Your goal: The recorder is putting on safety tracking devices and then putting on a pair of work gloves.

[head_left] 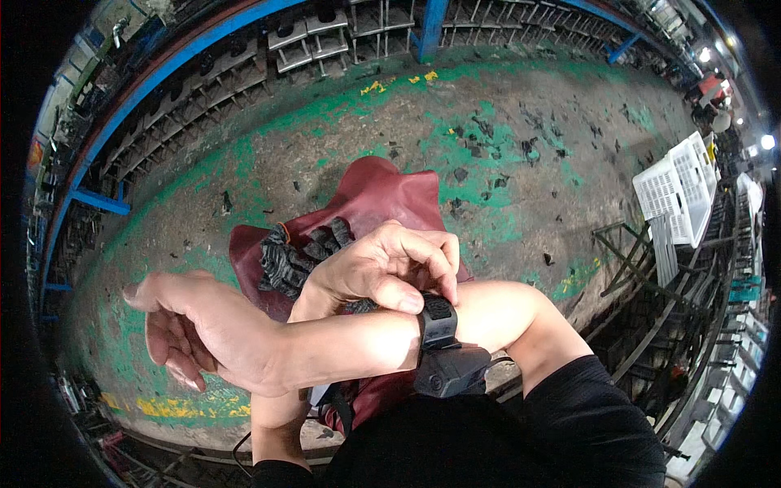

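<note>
Matt black strap (438, 319) w/ rough woven-looking band is seen at 6 o'clock; smooth glossy maroon apron (390, 195) at centre; floor (325, 138) worn, rough, green paint flaked; white plastic crates (679, 191) at 3 o'clock.

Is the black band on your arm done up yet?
Nearly. The black strap already wraps the right forearm, a small black device hanging under it. The left hand is pinching the strap, so fastening looks unfinished. The black gloves lie unworn on the dark red cloth; the right hand is bare.
</note>
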{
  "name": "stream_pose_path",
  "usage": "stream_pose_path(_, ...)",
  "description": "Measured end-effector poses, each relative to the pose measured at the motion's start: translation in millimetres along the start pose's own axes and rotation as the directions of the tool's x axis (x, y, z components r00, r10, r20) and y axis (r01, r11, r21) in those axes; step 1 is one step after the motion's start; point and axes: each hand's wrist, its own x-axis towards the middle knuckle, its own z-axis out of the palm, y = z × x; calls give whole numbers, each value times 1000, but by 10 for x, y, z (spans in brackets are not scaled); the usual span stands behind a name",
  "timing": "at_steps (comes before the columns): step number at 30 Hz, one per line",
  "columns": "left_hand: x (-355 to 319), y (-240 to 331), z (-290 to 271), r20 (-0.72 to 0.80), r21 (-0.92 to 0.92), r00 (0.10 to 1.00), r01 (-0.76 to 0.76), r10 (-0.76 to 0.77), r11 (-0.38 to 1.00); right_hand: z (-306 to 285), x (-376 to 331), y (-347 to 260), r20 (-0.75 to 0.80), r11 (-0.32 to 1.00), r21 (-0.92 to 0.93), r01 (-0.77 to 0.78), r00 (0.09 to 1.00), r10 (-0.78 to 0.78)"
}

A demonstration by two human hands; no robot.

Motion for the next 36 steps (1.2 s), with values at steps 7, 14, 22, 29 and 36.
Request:
stream_pose_path(7,47,-268,-272,20,122,989,-145,144,982,-142,173,-297,-143,939,343,39,990,11)
stream_pose_path(14,-350,-706,-214,-596,-101,781,-304,187,947,-1124,404,-1197,-563,894,223,389,800,-207)
stream_pose_path(22,-804,-82,-922,-954,150,152,-504,259,851,-1657,-628,-516,-726,957,-287,-44,662,-187)
stream_pose_path(29,-1010,263,-1330,-956,263,-62,-615,287,744,-1465,-1460,647,-679,872,231,-431,571,462)
stream_pose_path(36,-1029,511,-1490,-510,817,-369,74,777,572,-829,-1358,701,-568,934,-168,-316,805,170)
